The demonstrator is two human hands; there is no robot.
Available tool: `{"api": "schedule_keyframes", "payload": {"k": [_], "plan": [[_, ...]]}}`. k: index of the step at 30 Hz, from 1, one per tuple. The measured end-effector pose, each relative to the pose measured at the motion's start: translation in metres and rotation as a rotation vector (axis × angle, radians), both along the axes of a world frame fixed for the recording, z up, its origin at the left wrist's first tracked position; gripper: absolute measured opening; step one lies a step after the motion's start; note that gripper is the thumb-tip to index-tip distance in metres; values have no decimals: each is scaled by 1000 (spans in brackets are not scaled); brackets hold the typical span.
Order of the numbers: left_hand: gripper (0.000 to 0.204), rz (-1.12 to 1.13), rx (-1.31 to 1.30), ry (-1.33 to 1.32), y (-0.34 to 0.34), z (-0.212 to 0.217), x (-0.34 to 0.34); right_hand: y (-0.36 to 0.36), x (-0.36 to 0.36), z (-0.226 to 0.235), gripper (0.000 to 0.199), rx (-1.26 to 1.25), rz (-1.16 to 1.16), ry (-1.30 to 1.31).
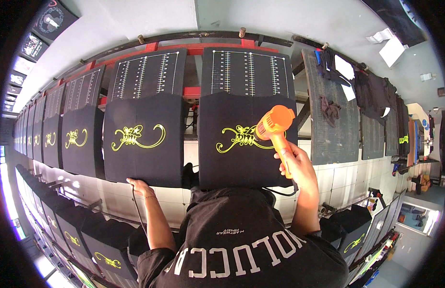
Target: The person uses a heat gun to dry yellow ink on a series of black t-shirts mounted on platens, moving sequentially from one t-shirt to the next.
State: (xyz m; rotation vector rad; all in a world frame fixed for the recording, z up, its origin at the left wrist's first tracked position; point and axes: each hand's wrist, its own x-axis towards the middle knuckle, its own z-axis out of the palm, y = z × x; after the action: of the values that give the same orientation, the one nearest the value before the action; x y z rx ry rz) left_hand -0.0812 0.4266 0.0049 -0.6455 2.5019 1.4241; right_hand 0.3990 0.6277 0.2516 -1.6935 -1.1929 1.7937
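My right hand (300, 167) is wrapped around the handle of an orange heat gun (277, 122). Its nozzle points left, just over the yellow line print (239, 137) on a black shirt panel (241, 168), and its body covers part of the print's right end. That panel lies flat over a dark board with white ruled marks (249, 72). At the lower edge of the neighbouring black panel (140, 165), which bears a similar yellow print (136, 137), is my left hand (143, 188). Its fingers are closed at a thin dark cord (137, 209) that hangs from them.
More boards with printed black panels (80, 137) run away to the left, and another row (107, 249) stands behind me. On the right, a bare dark board (328, 139) holds a crumpled dark cloth (330, 110). Black garments (376, 93) drape beyond it. Red-and-black rails (193, 48) support the boards.
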Motion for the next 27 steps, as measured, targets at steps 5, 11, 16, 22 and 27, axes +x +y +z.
{"api": "schedule_keyframes", "payload": {"k": [5,11,16,22,27], "plan": [[79,-58,186,-17,-3,1,-1,1,-15,-10,44,154,-44,-19],[73,-78,293,11,-19,6,-24,2,-27,-14,42,122,-93,4],[76,-96,343,-15,-40,-8,-76,1,-33,-5,41,41,-98,57],[74,-99,284,-33,-53,-9,-133,0,-55,-4,39,49,-77,94],[76,-116,347,-109,-78,-27,-165,2,-72,-11,39,83,-28,71]]}}
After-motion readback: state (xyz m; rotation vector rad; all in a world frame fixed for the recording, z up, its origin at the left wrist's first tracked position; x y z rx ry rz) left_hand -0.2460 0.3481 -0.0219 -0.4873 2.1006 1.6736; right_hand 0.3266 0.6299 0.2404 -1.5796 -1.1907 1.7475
